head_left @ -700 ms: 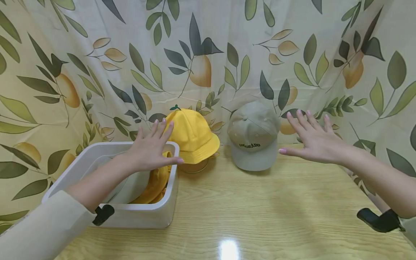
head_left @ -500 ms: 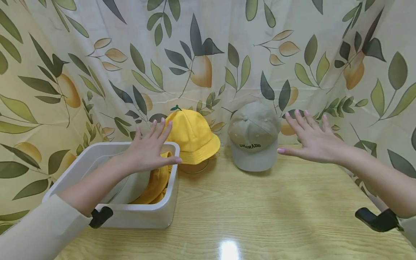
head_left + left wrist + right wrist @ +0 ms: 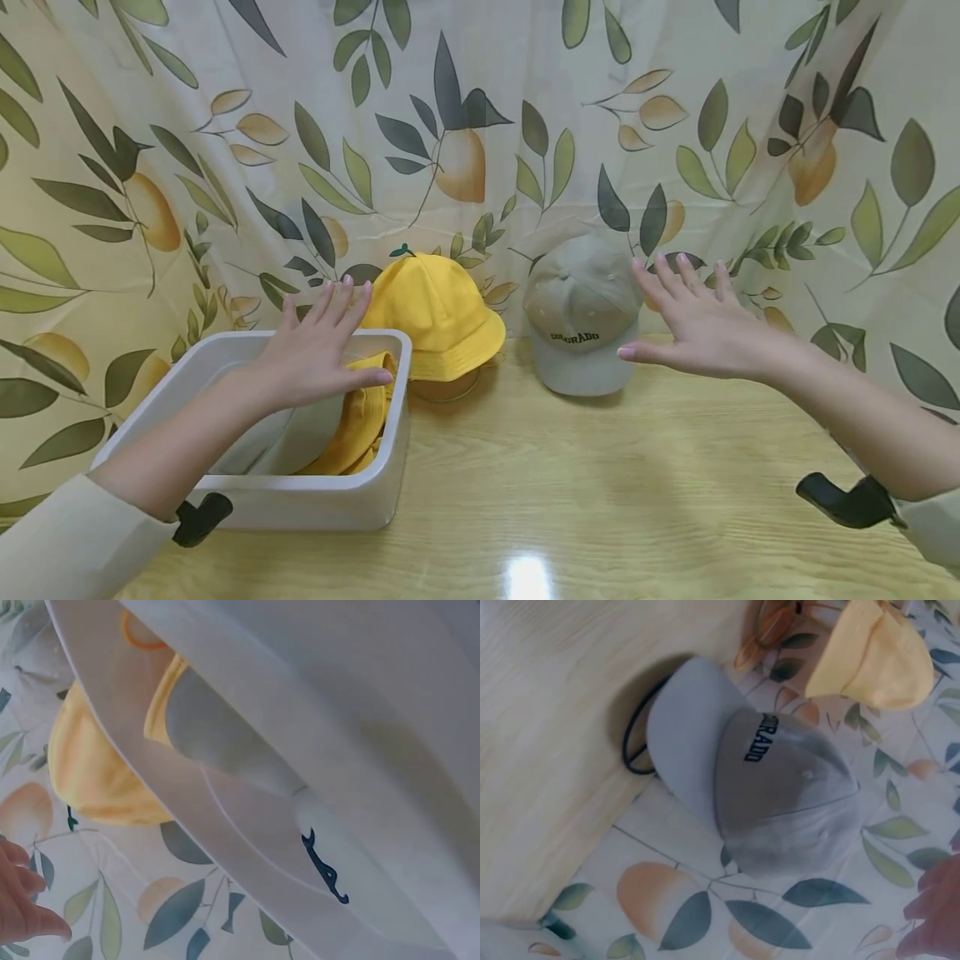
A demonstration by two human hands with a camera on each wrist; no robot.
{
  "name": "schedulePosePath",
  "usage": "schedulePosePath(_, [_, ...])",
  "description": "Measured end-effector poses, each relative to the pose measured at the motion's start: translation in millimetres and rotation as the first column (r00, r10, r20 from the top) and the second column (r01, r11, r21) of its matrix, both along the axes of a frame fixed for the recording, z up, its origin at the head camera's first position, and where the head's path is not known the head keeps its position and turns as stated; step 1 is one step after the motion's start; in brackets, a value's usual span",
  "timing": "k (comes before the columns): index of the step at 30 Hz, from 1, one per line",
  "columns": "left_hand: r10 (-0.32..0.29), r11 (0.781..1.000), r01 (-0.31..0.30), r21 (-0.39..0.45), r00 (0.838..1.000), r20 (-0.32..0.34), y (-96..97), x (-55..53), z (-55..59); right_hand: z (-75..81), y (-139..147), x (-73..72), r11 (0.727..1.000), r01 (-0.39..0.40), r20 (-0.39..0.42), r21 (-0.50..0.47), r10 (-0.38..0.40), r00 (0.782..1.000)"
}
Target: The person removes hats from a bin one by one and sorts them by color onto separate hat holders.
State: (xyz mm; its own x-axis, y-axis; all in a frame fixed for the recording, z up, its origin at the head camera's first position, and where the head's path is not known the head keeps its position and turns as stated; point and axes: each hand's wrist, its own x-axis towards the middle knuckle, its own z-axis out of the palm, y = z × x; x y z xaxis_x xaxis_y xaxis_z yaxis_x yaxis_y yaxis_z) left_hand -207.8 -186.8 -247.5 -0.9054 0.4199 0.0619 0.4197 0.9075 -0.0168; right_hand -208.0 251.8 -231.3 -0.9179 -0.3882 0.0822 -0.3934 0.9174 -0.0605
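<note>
My left hand (image 3: 311, 354) hovers over the white bin (image 3: 322, 507), fingers spread and holding nothing. Inside that bin lie a yellow hat (image 3: 365, 421) and a pale grey cap (image 3: 309, 442), partly hidden by my forearm. Just behind the bin's right corner sits a yellow bucket hat (image 3: 442, 312) with a green sprout on top. My right hand (image 3: 697, 329), also spread and holding nothing, is nearest to a grey baseball cap (image 3: 581, 312) lettered COLORADO; its thumb and fingertips overlap the cap's right side in the head view. Fingers of each hand show at the edge of its wrist view.
Under the grey cap's visor a black wire stand (image 3: 634, 739) shows in the right wrist view. The yellow bucket hat is also raised on a stand (image 3: 446, 390). A leaf-and-fruit patterned curtain (image 3: 480, 100) hangs behind the light wooden table (image 3: 600, 492).
Both hands have drifted left, the left one further over the bin and the right one closer to the grey cap in the head view. The hats and bin have stayed put.
</note>
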Motion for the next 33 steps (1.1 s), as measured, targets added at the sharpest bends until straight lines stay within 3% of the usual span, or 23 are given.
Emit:
schedulePosePath(27, [-0.003,0.998,0.004,0.056,1.000,-0.015,-33.2,17.2,-7.1,2.8,-55,2.2,0.993,-0.118,-0.076,-0.007,0.118,0.990])
schedulePosePath(33, [0.006,0.998,-0.005,0.065,1.000,-0.014,-44.8,26.6,-9.2,-0.1,-70,2.1,0.983,-0.182,-0.168,0.016,0.182,0.969])
